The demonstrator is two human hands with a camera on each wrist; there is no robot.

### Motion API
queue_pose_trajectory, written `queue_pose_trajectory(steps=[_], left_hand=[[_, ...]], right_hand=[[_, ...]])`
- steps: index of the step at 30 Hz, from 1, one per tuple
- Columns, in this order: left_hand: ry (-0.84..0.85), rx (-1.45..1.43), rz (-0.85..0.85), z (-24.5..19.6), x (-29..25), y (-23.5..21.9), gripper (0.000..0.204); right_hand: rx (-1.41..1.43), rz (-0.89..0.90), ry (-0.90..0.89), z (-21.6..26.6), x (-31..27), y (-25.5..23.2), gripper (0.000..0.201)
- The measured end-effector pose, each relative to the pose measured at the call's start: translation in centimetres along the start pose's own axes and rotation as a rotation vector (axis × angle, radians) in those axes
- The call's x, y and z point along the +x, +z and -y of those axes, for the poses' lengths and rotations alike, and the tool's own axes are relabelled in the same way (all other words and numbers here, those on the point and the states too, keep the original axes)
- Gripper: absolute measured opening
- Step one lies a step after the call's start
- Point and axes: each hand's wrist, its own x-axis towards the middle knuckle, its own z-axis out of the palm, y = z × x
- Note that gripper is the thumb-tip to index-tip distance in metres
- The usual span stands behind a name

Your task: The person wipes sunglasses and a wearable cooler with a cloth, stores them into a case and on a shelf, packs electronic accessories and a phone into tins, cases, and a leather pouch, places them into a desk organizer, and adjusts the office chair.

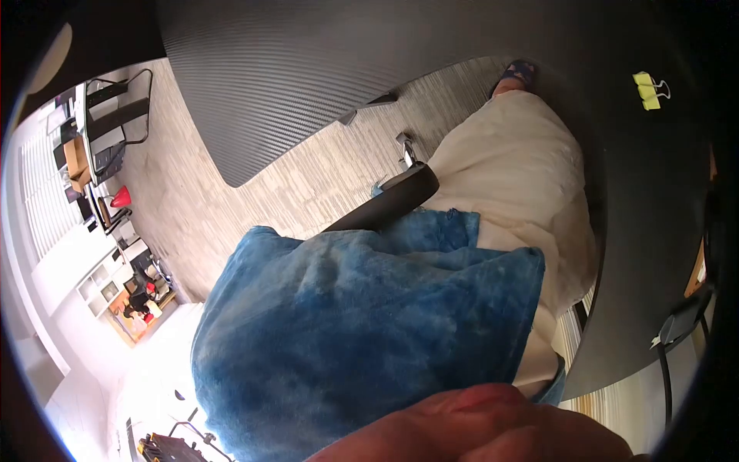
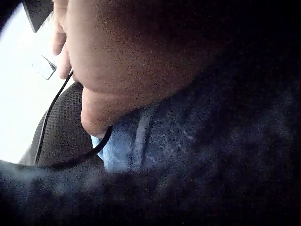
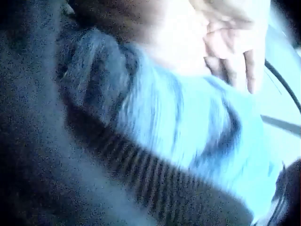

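Observation:
Neither hand shows clearly in the head view, where blue mottled clothing (image 1: 369, 323) and pale trousers (image 1: 508, 162) fill the middle. In the left wrist view my left hand (image 2: 103, 66) hangs down beside blue cloth (image 2: 127, 143), fingers loose and partly cut off by the frame's top. A thin black cable (image 2: 49, 110) runs past its fingertips. The right wrist view is blurred; there my right hand (image 3: 218, 42) is at the upper right, fingers loosely bent with no object visible in them. Light blue cloth (image 3: 188, 117) lies just below that hand.
A black textured desktop (image 1: 292, 85) curves round the front and right side. On it lies a yellow binder clip (image 1: 650, 91). A chair armrest (image 1: 392, 196) juts out beside the body. Shelves (image 1: 104, 289) stand far left across the grey floor (image 1: 185, 177).

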Motion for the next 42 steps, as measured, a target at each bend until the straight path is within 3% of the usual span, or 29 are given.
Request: queue_pose_trajectory(steps=[13, 15, 17, 19, 22, 28, 29, 30, 31, 32, 33, 35, 36, 37, 39, 42], left_hand=[[0.088, 0.149, -0.044, -5.5, 4.3, -4.9, 0.025], [0.096, 0.187, -0.052, -7.0, 4.5, -5.5, 0.025], [0.112, 0.219, -0.061, -8.6, 4.8, -6.0, 0.025], [0.127, 0.255, -0.072, -10.2, 5.2, -6.7, 0.025], [0.144, 0.324, -0.084, -12.6, 5.9, -8.6, 0.025], [0.165, 0.401, -0.102, -17.1, 7.1, -12.1, 0.025], [0.321, 0.454, -0.289, -18.6, 8.0, -13.7, 0.021], [0.359, 0.388, -0.391, -19.0, 10.5, -15.4, 0.021], [0.251, 0.278, -0.331, -19.0, 13.0, -17.3, 0.024], [0.177, 0.207, -0.258, -18.4, 15.8, -18.2, 0.026], [0.125, 0.161, -0.058, -14.5, 21.3, -19.1, 0.032], [-0.23, -0.117, 0.203, -9.7, 29.0, -18.6, 0.054], [-0.293, 0.002, 0.267, -7.4, 32.5, -17.8, 0.064], [-0.288, -0.003, 0.287, -3.4, 36.6, -16.2, 0.064], [-0.191, 0.287, 0.347, 3.6, 42.8, -12.7, 0.066], [-0.147, 0.165, 0.426, 0.5, 40.3, -9.9, 0.066]], right_hand=[[0.068, -0.104, 0.024, -1.7, -3.3, 1.8, 0.04], [0.491, -0.306, -0.078, -1.7, -2.0, 2.6, 0.046], [0.448, -0.292, -0.066, -1.0, -1.7, 2.5, 0.045], [0.852, -0.12, -0.009, -0.8, -1.3, 3.5, 0.044], [0.769, -0.267, -0.149, -1.7, -1.8, 5.5, 0.042], [0.624, -0.433, -0.146, -2.9, -0.8, 6.9, 0.038], [0.63, -0.434, -0.142, -2.7, -0.7, 6.9, 0.038], [0.51, -0.442, -0.164, -2.4, -0.6, 6.5, 0.037], [0.386, -0.449, -0.181, -2.2, -0.4, 6.2, 0.035], [0.384, -0.447, -0.166, -2.1, -0.4, 6.3, 0.035], [0.39, -0.463, -0.154, -2.1, -0.4, 6.4, 0.033], [0.391, -0.468, -0.127, -1.9, -0.2, 6.5, 0.031], [0.392, -0.48, -0.103, -1.7, -0.2, 6.3, 0.03], [0.394, -0.495, -0.08, -1.4, -0.1, 6.2, 0.028], [0.398, -0.505, -0.068, -1.3, 0.0, 6.2, 0.028], [0.391, -0.465, 0.012, -0.3, -0.5, 5.2, 0.027]])
